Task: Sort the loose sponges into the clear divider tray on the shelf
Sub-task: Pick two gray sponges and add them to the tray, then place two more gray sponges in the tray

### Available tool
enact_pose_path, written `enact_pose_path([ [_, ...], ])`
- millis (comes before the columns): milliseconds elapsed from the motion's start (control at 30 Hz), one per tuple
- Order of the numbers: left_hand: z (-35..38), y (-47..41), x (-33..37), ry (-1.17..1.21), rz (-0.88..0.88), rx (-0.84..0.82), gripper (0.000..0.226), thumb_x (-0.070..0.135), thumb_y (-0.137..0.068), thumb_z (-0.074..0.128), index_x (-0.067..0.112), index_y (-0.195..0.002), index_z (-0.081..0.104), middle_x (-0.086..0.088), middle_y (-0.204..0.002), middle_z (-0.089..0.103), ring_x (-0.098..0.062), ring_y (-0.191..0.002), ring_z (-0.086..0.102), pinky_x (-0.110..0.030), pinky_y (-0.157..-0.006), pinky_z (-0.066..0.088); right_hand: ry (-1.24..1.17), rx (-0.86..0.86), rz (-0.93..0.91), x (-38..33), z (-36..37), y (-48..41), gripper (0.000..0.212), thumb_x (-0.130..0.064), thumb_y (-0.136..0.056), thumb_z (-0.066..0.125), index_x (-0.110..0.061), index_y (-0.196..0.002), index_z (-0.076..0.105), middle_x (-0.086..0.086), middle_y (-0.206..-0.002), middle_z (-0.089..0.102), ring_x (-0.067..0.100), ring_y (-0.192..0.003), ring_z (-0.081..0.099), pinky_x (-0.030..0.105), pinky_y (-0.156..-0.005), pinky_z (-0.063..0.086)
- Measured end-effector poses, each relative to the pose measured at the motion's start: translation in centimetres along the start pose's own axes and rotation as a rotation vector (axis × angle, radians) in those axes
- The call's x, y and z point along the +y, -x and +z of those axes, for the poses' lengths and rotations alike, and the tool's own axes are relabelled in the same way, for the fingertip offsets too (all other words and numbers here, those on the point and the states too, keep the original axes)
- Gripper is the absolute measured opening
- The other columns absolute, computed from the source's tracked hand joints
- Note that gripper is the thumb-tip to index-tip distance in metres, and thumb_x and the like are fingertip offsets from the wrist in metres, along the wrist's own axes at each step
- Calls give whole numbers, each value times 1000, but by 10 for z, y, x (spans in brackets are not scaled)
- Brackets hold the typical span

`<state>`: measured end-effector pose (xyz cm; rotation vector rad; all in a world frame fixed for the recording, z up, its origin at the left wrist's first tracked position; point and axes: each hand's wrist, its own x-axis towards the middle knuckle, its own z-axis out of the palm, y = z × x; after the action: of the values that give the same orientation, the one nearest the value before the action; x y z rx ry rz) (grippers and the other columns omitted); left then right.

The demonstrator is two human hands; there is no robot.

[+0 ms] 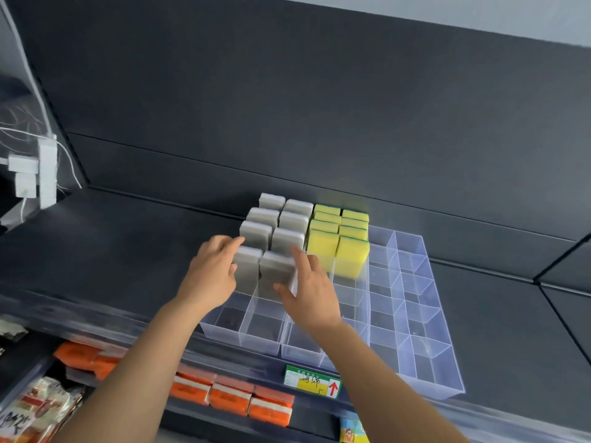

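1. We have a single view, from a wide-angle camera worn on the person's head.
2. We face forward and somewhat downward at the dark shelf (128, 244), close enough that both forearms enter from the bottom edge.
3. The clear divider tray (443, 314) sits mid-frame, right of centre.
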<state>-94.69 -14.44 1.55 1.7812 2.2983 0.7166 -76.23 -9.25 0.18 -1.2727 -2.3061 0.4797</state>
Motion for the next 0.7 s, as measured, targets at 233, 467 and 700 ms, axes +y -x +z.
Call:
enact_pose_path([
  [233, -3, 1, 48, -131, 231, 175, 46, 0, -84, 56, 11, -128, 55, -7, -132, 50, -29, -125, 41, -47, -94, 39, 73, 67, 52, 22, -24, 24, 65, -43, -89, 59, -26, -144, 27, 0, -134, 43, 21, -118, 45, 33, -90, 47],
  [467, 30, 3, 116, -175, 448, 102, 41, 10, -84, 64, 13, -124, 60, -7, -129, 56, -27, -122, 47, -44, -96, 39, 228, 136, 182, 70, -72, 63, 56, -41, -91, 56, -22, -140, 37, 0, -137, 46, 22, -123, 41, 33, -103, 36],
  [700, 73, 15, 206, -212, 637, 25, 39, 12, -83, 66, 15, -121, 61, -3, -122, 60, -25, -114, 52, -39, -90, 42, 376, 188, 389, 137, -136, 122, 50, -42, -91, 55, -23, -136, 42, 1, -133, 49, 24, -120, 43, 34, -98, 36],
])
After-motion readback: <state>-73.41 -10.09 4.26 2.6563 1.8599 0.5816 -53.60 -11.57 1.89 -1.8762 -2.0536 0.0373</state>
